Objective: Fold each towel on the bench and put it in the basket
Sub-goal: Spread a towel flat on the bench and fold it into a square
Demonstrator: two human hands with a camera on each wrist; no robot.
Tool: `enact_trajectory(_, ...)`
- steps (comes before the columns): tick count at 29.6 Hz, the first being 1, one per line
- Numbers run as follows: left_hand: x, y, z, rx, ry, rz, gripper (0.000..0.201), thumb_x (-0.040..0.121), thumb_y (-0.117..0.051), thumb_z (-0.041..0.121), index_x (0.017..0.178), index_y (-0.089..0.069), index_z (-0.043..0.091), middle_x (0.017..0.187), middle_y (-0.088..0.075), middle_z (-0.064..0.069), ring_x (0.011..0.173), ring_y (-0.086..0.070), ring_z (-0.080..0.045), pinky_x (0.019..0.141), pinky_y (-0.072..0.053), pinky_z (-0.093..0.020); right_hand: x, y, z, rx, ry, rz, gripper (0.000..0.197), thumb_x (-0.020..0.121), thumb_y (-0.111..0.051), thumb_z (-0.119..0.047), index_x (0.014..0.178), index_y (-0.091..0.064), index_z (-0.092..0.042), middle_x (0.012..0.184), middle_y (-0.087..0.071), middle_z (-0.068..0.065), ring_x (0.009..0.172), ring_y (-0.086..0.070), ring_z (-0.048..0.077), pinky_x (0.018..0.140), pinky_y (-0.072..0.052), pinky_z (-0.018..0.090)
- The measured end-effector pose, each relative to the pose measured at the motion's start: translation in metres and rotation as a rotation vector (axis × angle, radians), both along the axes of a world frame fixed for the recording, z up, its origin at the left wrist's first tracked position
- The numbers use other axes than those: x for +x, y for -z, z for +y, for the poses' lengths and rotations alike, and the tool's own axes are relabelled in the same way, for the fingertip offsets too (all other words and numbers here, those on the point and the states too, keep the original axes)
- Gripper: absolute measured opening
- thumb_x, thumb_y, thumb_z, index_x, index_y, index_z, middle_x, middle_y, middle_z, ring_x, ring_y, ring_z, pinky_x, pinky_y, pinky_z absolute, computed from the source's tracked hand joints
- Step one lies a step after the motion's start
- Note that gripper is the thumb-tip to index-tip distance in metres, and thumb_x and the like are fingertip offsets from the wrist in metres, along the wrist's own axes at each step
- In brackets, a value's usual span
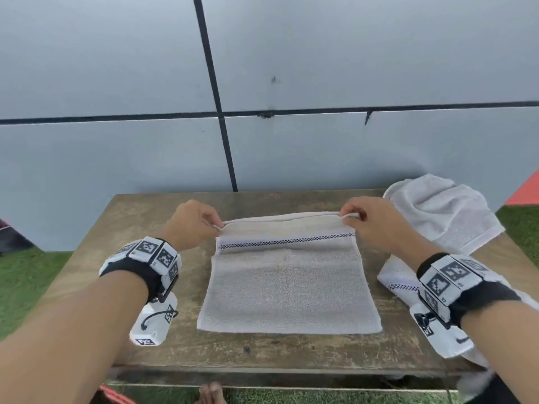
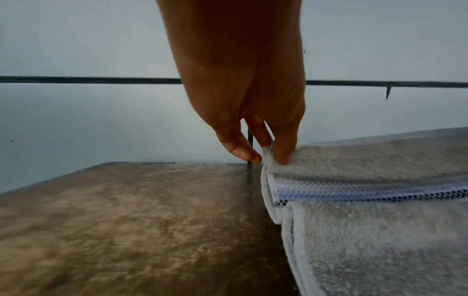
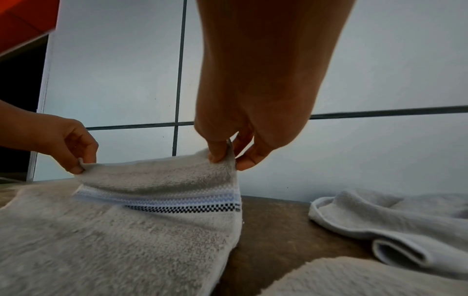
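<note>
A white towel point(image 1: 287, 290) with a black checked and pale blue stripe lies on the wooden bench point(image 1: 145, 217), its far edge lifted off the wood. My left hand point(image 1: 214, 221) pinches the far left corner of the towel point(image 2: 354, 230) between thumb and fingers. My right hand point(image 1: 350, 215) pinches the far right corner of the same towel point(image 3: 121, 230). In the right wrist view my left hand point(image 3: 78, 166) shows at the other corner. No basket is in view.
A crumpled white towel point(image 1: 443, 211) lies at the bench's far right corner, and another towel point(image 1: 393, 281) with a checked stripe lies under my right wrist. A grey panelled wall point(image 1: 320, 68) stands right behind the bench. Green turf point(image 1: 26, 275) surrounds it.
</note>
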State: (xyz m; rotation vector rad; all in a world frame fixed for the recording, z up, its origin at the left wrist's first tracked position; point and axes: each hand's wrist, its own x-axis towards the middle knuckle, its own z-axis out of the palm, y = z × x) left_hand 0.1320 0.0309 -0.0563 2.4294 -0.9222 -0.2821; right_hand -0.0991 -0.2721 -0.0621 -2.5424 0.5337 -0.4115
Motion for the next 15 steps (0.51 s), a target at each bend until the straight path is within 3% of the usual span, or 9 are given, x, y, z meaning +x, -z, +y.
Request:
enact_trajectory(2,-0.013,-0.011,0.013,-0.015,-0.009,0.008,0.021,0.078,-0.081,0.01,0.069,-0.075,0.028,0.067,-0.07,0.014,0.058,-0.063,0.005,0.052,-0.04,-0.006,-0.017,-0.006,0.009,0.013,-0.012,-0.013,0.009,0.087,-0.074,-0.014,0.085,-0.072,-0.023,0.074,-0.061,-0.016,0.069,-0.052,-0.001,0.063,-0.033,0.01)
enact_trajectory(5,-0.041,-0.012,0.029,-0.011,-0.034,0.025,0.013,0.079,-0.082,0.011,0.077,-0.079,0.024,0.062,-0.067,0.014,0.049,-0.06,0.003,0.043,-0.038,-0.005,-0.043,0.002,0.028,0.016,-0.055,0.018,0.019,0.082,-0.078,-0.012,0.08,-0.069,-0.027,0.08,-0.065,-0.01,0.071,-0.053,0.0,0.064,-0.037,0.014)
enact_trajectory(10,-0.083,0.022,0.056,0.056,0.004,0.039,0.009,0.089,-0.072,0.02,0.088,-0.08,0.025,0.059,-0.061,0.011,0.048,-0.049,-0.002,0.047,-0.033,-0.013,-0.083,0.041,0.064,0.064,-0.079,0.024,0.023,0.079,-0.08,-0.004,0.077,-0.073,-0.026,0.075,-0.059,-0.013,0.067,-0.054,0.001,0.062,-0.038,0.011)
enact_trajectory(12,-0.093,0.036,0.063,0.1,0.016,0.027,0.016,0.094,-0.066,0.029,0.094,-0.079,0.022,0.074,-0.066,0.003,0.061,-0.054,-0.01,0.054,-0.037,-0.02,-0.093,0.049,0.078,0.147,-0.032,-0.005,0.02,0.081,-0.079,-0.007,0.08,-0.074,-0.026,0.08,-0.063,-0.006,0.07,-0.058,0.007,0.063,-0.042,0.018)
enact_trajectory(15,-0.115,0.048,0.061,0.017,-0.004,-0.099,0.007,0.092,-0.066,0.032,0.096,-0.07,0.027,0.102,-0.056,0.002,0.096,-0.054,-0.023,0.079,-0.045,-0.034,-0.099,0.052,0.097,0.176,-0.012,-0.081,0.014,0.083,-0.078,-0.01,0.086,-0.074,-0.023,0.085,-0.066,-0.003,0.074,-0.061,0.013,0.064,-0.047,0.022)
